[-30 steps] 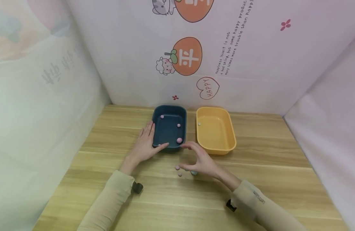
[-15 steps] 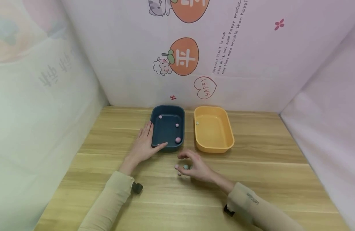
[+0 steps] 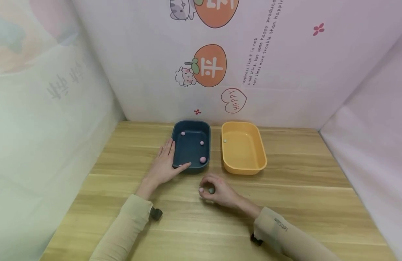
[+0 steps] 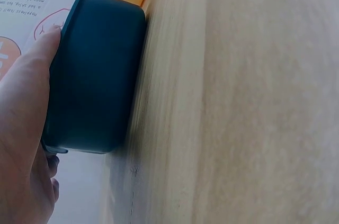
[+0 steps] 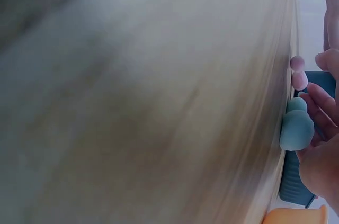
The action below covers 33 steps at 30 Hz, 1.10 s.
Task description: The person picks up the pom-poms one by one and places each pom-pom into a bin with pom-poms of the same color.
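Note:
My left hand (image 3: 161, 166) rests against the dark blue tray (image 3: 192, 169), fingers fairly straight along its left side and thumb at the near rim. Several pink balls lie in that tray, a larger one (image 3: 202, 160) near its front right corner. In front of the trays, my right hand (image 3: 222, 190) has thumb and index finger curled around a small pink ball (image 3: 201, 189) close to the table. Under its palm sits a blue-green ball (image 3: 212, 190). The right wrist view shows a big blue-green ball (image 5: 296, 130), a smaller one (image 5: 297, 104) and another pink ball (image 5: 297, 64).
A yellow tray (image 3: 245, 171) stands to the right of the blue one, with a small pale green ball (image 3: 225, 141) at its left side. Both trays are near the back edge of the wooden table (image 3: 188, 232). Printed cloth (image 3: 286, 90) hangs behind and on both sides.
My right hand has moved down and back from the blue tray's front corner to the loose balls. Its thumb and fingers have drawn together around a pink ball. The left hand keeps its place.

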Available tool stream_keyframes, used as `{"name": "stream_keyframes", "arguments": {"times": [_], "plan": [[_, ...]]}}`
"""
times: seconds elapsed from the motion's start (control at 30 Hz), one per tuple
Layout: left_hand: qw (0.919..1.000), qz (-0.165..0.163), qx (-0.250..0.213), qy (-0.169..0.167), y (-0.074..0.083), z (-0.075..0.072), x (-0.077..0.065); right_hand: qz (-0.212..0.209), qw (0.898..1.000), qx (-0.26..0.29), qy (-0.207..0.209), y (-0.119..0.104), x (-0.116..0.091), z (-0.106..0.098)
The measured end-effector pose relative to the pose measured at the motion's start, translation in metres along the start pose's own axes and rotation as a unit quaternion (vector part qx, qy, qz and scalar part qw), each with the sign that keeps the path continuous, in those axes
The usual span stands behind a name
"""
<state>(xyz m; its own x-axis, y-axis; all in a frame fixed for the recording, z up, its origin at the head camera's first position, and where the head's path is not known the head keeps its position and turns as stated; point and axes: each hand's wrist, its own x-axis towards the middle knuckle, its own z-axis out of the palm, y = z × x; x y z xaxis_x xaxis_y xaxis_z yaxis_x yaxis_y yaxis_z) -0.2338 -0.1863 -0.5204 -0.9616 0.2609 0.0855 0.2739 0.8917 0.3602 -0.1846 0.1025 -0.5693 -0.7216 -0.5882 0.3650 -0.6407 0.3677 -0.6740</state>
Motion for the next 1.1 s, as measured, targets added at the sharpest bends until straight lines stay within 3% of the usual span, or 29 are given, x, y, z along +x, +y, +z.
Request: {"name": "stream_keyframes", "arguments": {"times": [0.27, 0.43, 0.63, 0.77, 0.87, 1.1], "plan": [[0.9999, 0.001, -0.005, 0.010, 0.001, 0.000, 0.000, -0.004, 1.000, 0.001, -0.015, -0.010, 0.004, -0.005], [0.9999, 0.003, -0.004, 0.011, 0.001, 0.000, -0.001, 0.014, 1.000, 0.005, -0.024, -0.011, 0.004, -0.006], [0.9999, -0.001, -0.007, 0.009, 0.000, 0.000, -0.002, -0.005, 0.999, -0.026, -0.027, 0.004, 0.006, 0.000], [0.9999, 0.001, -0.003, 0.014, -0.001, 0.000, -0.002, 0.013, 0.998, -0.057, -0.040, 0.013, 0.007, 0.005], [0.9999, 0.003, -0.002, 0.012, -0.001, 0.001, -0.002, 0.021, 0.998, -0.051, -0.039, 0.012, 0.007, 0.004], [0.9999, 0.003, -0.004, 0.012, 0.001, 0.001, -0.002, 0.033, 0.999, -0.009, -0.034, -0.020, 0.011, -0.019]]}}
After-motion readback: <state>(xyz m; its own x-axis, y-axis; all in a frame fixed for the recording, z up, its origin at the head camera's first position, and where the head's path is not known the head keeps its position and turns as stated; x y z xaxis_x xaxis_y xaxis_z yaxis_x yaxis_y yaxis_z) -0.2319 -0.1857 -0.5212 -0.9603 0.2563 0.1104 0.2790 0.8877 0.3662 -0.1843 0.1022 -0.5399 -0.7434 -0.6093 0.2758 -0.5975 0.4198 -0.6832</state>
